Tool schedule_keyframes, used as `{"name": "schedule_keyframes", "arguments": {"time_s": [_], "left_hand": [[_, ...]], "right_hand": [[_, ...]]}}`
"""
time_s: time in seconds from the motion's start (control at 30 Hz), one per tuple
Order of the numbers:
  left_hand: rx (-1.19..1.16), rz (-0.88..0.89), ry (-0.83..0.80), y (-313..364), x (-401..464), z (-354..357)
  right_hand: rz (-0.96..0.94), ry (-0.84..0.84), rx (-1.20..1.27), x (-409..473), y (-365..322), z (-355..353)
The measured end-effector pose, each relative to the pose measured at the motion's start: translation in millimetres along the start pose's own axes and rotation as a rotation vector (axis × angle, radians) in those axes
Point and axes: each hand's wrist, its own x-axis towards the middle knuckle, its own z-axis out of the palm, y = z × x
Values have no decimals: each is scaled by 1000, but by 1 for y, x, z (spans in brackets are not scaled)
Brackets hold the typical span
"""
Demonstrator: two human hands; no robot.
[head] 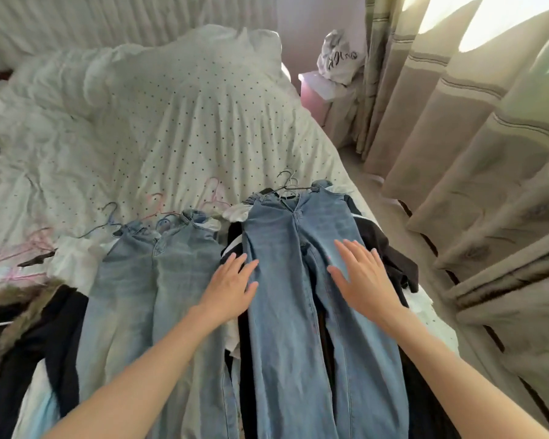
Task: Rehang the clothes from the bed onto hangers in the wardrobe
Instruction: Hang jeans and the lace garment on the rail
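My left hand [232, 285] and right hand [363, 277] lay flat with fingers straight, gripping nothing, on the darker jeans [301, 280] atop the pile on the bed [159, 128], so I judged I was choosing; next I needed its hanger [290, 185].

near edge of the bed [178, 137] crowded: blue jeans [301, 280] lie lengthwise over a pile of dark clothes [384, 248], paler jeans [159, 280] just beside them on the left, dark garments with a fur trim [19, 312] further left. left hand [232, 286] and right hand [362, 277] flat over the blue jeans, fingers spread. wire hangers [287, 185] poke out above the waistbands; pink hangers [29, 245] lie loose on the dotted duvet. beyond them the duvet is open. narrow floor strip on the right, hemmed in by curtains [476, 153].
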Motion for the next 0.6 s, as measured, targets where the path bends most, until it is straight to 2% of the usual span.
{"name": "schedule_keyframes", "arguments": {"time_s": [0.3,0.53,0.6], "left_hand": [[13,-130,-81,-41,197,39],[41,-276,-46,-97,284,58],[47,-294,-64,-110,299,64]], "right_hand": [[-8,-77,-61,219,77,51],[8,82,-45,328,115,90],[24,68,-79,349,121,100]]}}
